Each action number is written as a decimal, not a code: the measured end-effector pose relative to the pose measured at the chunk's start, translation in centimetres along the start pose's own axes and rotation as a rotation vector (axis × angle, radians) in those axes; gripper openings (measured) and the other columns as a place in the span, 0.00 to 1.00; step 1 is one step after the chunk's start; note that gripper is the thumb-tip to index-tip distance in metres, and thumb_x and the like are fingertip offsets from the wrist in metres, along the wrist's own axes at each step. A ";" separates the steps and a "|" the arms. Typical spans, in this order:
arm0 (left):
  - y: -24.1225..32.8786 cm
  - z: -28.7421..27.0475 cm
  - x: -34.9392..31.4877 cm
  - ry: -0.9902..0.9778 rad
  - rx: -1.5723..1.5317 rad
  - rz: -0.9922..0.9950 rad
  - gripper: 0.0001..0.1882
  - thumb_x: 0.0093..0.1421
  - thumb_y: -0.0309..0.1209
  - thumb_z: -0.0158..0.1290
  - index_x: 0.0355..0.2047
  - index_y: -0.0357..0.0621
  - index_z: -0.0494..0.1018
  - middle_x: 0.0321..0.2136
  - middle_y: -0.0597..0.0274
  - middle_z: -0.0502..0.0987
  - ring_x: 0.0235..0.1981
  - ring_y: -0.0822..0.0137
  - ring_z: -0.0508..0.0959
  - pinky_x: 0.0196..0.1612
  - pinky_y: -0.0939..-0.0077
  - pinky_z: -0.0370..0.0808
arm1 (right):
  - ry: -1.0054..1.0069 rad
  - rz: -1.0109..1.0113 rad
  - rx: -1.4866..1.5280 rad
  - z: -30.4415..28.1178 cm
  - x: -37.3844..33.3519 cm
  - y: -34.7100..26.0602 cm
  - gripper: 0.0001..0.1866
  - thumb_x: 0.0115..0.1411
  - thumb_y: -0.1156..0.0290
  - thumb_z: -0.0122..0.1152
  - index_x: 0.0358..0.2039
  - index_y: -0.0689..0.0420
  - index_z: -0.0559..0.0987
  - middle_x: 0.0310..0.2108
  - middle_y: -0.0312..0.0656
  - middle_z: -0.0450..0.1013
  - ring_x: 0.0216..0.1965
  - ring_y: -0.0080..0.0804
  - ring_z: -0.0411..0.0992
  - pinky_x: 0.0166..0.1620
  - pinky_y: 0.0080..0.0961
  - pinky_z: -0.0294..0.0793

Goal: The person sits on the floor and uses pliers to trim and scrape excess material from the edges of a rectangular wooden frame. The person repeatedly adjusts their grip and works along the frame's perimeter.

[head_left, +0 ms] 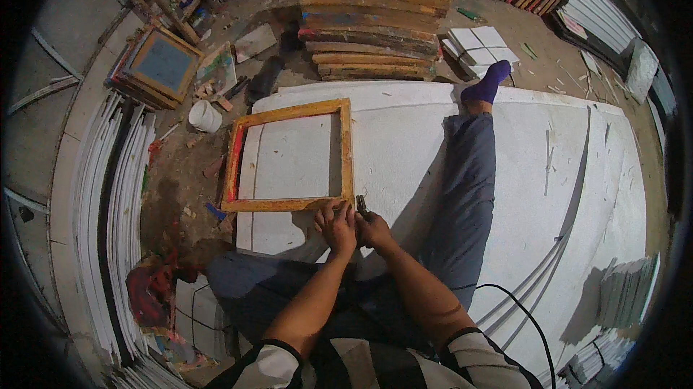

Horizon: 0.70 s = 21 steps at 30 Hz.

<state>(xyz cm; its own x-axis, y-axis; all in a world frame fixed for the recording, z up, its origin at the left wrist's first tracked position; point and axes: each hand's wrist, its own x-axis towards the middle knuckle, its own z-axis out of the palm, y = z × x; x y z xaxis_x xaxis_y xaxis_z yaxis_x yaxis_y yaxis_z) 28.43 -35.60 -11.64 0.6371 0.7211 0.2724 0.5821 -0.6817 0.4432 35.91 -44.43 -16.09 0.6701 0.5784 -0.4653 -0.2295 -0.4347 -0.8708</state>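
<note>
A wooden frame (348, 143) with red paint along its inner left side stands out from the white sheet beneath it. My left hand (336, 228) rests at its near right corner, fingers bent over the near bar and closed on it. Right beside that corner, my right hand (372, 230) is closed round a small dark metal tool that looks like pliers (361, 204). The tool's upper end points away from me, next to the frame's right bar. Its handles are hidden in my fingers.
White sheets (534, 208) lie under my outstretched right leg. A tall stack of wooden frames (375, 24) stands beyond, with a tied white bundle (482, 49) to its right. A white bucket (205, 116) and leaning frames (162, 60) are at left. A black cable (530, 317) curves at near right.
</note>
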 end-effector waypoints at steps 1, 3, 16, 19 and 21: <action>-0.2 -0.1 0.1 0.004 -0.010 0.013 0.13 0.62 0.42 0.59 0.44 0.53 0.83 0.54 0.61 0.72 0.59 0.49 0.65 0.66 0.41 0.54 | -0.008 -0.012 0.056 0.0 -0.2 0.0 0.24 0.70 0.50 0.55 0.42 0.63 0.77 0.23 0.40 0.74 0.17 0.26 0.71 0.19 0.27 0.67; -0.4 -0.6 0.8 0.014 -0.027 0.040 0.12 0.61 0.42 0.60 0.41 0.53 0.82 0.53 0.61 0.73 0.58 0.49 0.66 0.66 0.41 0.54 | -0.017 -0.005 0.107 0.1 -0.2 -0.1 0.23 0.70 0.51 0.55 0.40 0.63 0.76 0.22 0.39 0.74 0.17 0.26 0.70 0.19 0.27 0.66; 1.4 -0.6 3.6 -0.151 0.444 0.117 0.14 0.61 0.40 0.58 0.42 0.45 0.77 0.46 0.51 0.74 0.56 0.47 0.69 0.65 0.39 0.57 | 0.144 0.120 0.100 -0.3 -0.8 -3.4 0.25 0.61 0.55 0.61 0.47 0.65 0.79 0.40 0.53 0.80 0.42 0.44 0.79 0.46 0.37 0.76; 2.5 -1.8 4.2 -0.219 0.426 0.071 0.14 0.62 0.38 0.57 0.43 0.43 0.78 0.47 0.50 0.74 0.56 0.47 0.69 0.66 0.39 0.56 | 0.108 0.123 0.412 -0.9 -0.3 -3.7 0.20 0.57 0.65 0.62 0.47 0.64 0.79 0.39 0.47 0.80 0.37 0.36 0.77 0.42 0.31 0.75; 3.6 -2.5 4.4 -0.287 0.394 0.002 0.15 0.61 0.37 0.57 0.45 0.42 0.78 0.50 0.50 0.74 0.58 0.48 0.69 0.67 0.40 0.55 | 0.036 0.141 0.553 -1.3 -0.3 -3.9 0.19 0.55 0.69 0.61 0.46 0.64 0.80 0.38 0.44 0.79 0.35 0.32 0.76 0.39 0.28 0.75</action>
<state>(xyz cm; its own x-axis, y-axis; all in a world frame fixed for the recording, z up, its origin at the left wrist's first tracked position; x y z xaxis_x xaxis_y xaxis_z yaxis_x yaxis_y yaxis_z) 32.02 -34.58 -6.71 0.7198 0.6942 0.0016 0.6924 -0.7181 0.0708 37.52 -43.78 -12.38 0.6274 0.5127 -0.5861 -0.6474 -0.0747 -0.7585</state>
